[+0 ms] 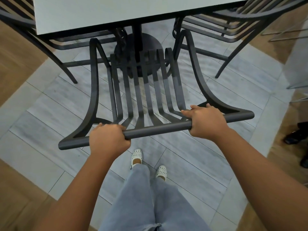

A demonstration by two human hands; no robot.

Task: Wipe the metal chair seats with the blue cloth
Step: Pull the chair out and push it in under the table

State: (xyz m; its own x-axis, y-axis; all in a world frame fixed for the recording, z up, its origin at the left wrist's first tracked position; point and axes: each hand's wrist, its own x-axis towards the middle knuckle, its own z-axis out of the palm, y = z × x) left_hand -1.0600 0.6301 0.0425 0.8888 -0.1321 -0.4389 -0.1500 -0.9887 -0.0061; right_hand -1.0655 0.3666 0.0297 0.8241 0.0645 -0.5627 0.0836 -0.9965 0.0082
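Both hands are wrapped around the round top rail (156,128) of a dark metal chair (146,90): the left hand (107,140) grips it toward the left end, fingers curled over the bar, and the right hand (207,121) grips it right of the middle, with its forefinger stretched along the rail. Neither hand holds a cloth, and no blue cloth shows anywhere in view, so where it lies cannot be told. The chair's slatted seat (150,80) runs forward, its front end lying beneath the edge of the white table (116,12); its bare slats give no clear sign of wiping. 2 more chairs of the same make stand at the table, 1 on the left (33,30) and 1 on the right (233,24). Judging by the grip, the person is handling the chair itself, pulling it out or pushing it in, not wiping. How many seats are finished cannot be judged, and the cloth must be picked up for any wiping that is left.
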